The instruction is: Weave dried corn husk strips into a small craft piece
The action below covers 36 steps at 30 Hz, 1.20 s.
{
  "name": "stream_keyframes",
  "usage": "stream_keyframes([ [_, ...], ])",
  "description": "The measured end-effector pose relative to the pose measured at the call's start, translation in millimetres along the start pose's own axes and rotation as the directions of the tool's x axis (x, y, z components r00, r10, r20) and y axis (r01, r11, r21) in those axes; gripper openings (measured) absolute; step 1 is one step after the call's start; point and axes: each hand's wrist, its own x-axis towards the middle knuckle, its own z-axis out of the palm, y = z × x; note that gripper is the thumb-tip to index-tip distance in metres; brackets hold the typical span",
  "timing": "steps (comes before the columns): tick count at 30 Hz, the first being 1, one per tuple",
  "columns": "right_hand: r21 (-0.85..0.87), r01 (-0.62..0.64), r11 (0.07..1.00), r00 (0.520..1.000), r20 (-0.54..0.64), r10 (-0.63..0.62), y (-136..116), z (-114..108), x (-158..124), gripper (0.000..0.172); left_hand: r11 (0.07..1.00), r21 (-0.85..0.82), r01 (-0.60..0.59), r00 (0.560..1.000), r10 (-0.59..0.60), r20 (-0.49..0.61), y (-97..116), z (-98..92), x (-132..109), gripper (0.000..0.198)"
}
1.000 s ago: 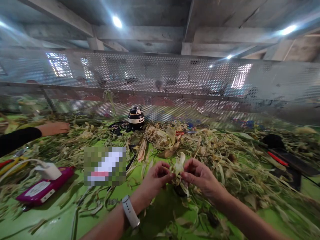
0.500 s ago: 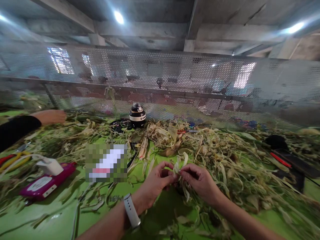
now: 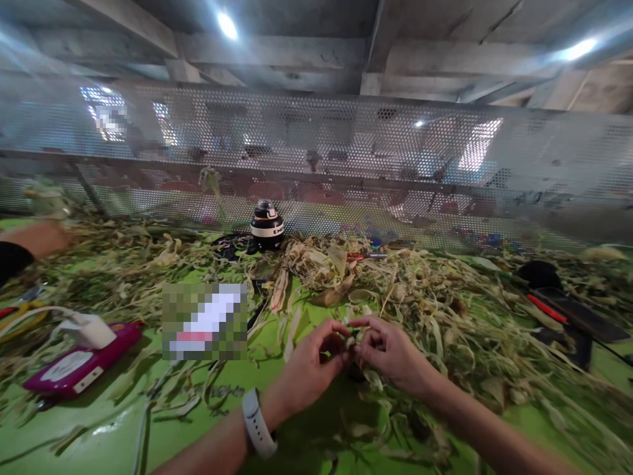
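1. One green surface carries everything, with loose husk litter heaped mostly on the right and far side.
2. Our left hand and right hand meet just above it near centre, fingertips touching.
3. Both sets of fingers pinch one pale husk strip. We judge it mid-tear or mid-twist. Next move calls for firm pinches and an opposed pull.
4. Strip's long axis reads roughly upright, tail hanging toward the surface. Top end is hidden.

Green table (magenta power bank)
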Motion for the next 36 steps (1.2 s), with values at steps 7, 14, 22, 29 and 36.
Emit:
stream_keyframes([
  [7, -0.051, 0.015, 0.999, 0.997, 0.082, -0.010, 2.4, -1.5, 1.4, 0.026, 0.976, 0.187, -0.113, 0.994, 0.110, 0.030, 1.5, -0.3, -2.2, 0.013],
  [14, -0.505, 0.128, 0.853, 0.976, -0.090, -0.200, 5.0, 15.5, -10.0, 0.025, 0.945, 0.280, -0.169, 0.985, 0.170, 0.021, -3.5, -2.6, -2.1, 0.017],
  [22, -0.570, 0.037, 0.821, 0.976, -0.154, -0.151, 4.4, 22.3, -12.0, 0.045, 0.940, 0.253, -0.228, 0.973, 0.230, 0.019, -0.4, 4.7, -4.2, 0.024],
  [29, -0.079, 0.006, 0.997, 1.000, -0.012, -0.007, -4.4, 9.7, -9.3, 0.038, 0.967, 0.203, -0.156, 0.987, 0.160, -0.004, -0.6, 0.2, -3.4, 0.022],
  [36, 0.195, -0.128, 0.972, 0.992, 0.045, 0.121, -1.2, 8.7, -4.6, 0.025, 0.930, 0.312, -0.193, 0.981, 0.188, 0.045, 1.2, -1.1, -6.3, 0.018],
])
